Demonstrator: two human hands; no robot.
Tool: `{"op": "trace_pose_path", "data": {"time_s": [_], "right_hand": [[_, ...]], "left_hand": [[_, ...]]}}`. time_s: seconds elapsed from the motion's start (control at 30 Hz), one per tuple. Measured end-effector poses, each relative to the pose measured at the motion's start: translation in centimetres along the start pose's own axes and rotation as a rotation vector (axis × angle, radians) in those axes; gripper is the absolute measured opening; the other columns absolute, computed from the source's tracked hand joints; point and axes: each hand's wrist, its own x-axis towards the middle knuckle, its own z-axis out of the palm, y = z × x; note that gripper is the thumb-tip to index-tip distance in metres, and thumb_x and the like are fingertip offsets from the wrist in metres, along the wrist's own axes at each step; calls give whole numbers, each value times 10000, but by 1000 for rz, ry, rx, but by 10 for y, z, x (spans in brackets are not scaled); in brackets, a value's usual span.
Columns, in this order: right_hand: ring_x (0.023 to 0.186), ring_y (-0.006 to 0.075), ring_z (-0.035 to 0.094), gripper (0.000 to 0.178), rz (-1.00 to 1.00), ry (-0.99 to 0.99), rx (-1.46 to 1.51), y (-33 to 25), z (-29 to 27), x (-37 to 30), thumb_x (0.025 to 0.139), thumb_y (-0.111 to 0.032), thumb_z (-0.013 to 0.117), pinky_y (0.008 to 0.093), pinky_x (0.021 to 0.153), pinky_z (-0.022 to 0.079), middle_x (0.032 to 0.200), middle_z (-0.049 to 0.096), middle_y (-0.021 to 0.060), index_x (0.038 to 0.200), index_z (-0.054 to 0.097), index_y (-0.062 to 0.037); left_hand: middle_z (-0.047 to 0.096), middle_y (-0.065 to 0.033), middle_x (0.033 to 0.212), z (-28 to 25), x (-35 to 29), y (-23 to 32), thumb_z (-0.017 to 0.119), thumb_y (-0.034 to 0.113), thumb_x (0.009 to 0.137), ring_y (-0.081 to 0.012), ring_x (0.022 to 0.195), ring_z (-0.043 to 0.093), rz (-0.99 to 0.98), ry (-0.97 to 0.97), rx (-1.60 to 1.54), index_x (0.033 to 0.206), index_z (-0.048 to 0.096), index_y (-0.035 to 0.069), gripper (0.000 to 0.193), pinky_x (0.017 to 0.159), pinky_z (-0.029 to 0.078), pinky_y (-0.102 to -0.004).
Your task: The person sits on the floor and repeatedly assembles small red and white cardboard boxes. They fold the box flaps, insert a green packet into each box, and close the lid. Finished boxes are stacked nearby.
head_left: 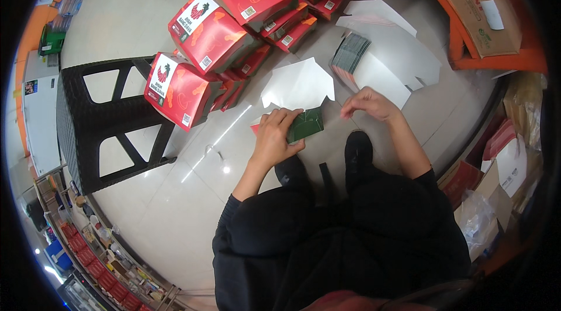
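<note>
A partly folded paper food carton (298, 84) with white inner flaps and a dark green side panel stands on the tiled floor before my feet. My left hand (273, 135) grips its near left side, the fingers lying over the top edge of the green panel. My right hand (371, 104) hovers to the right of the carton, its fingers loosely bent and nothing visible in them. Beyond that hand lies a stack of flat carton blanks (350, 54), seen edge-on as dark layers, with white sheets (385, 80) spread beside it.
Folded red cartons (204, 33) are piled in several stacks at the far side. A black plastic stool (76, 127) lies tipped at the left. Brown cardboard (482, 7) rests on an orange surface at the far right. Crumpled plastic (476, 217) and opened boxes sit at the near right.
</note>
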Motion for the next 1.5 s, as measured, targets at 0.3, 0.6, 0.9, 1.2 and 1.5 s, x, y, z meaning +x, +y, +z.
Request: {"op": "trace_pose_path", "data": {"time_s": [0.3,0.6,0.9,1.2,1.5], "right_hand": [[755,83,534,419,145,254,90,62,-1,32,831,-172,646,216,594,425,927,557,9,1187,436,-99],[715,121,605,238,79,372,-479,111,27,55,760,-233,716,275,687,478,775,671,61,846,675,-15],[673,63,542,341,106,391,-199,82,12,35,932,-312,516,239,616,442,763,630,7,881,648,-2],[632,74,524,313,208,399,-417,97,27,38,906,-295,551,252,608,440,680,605,17,854,643,0],[710,151,580,219,-86,586,-330,101,24,66,775,-119,653,300,659,464,802,614,74,963,616,-14]], "left_hand": [[546,-95,898,29,2,16,724,165,556,-259,865,547,91,-162,-25,1148,520,44,637,714,422,-363],[552,-166,1038,74,-13,22,781,241,580,-345,971,522,202,-492,-195,1222,469,14,750,850,396,-416],[497,-105,1277,29,-48,-105,454,331,908,-218,1204,446,-642,282,-1219,1322,373,21,524,1024,308,-349],[341,-121,1398,82,-42,-83,407,483,933,-241,1267,358,-711,-110,-1754,1417,234,57,668,1032,327,-363],[646,-126,834,124,-13,-124,608,169,810,-171,741,624,-746,94,-635,963,582,-20,244,663,492,-300]]}}
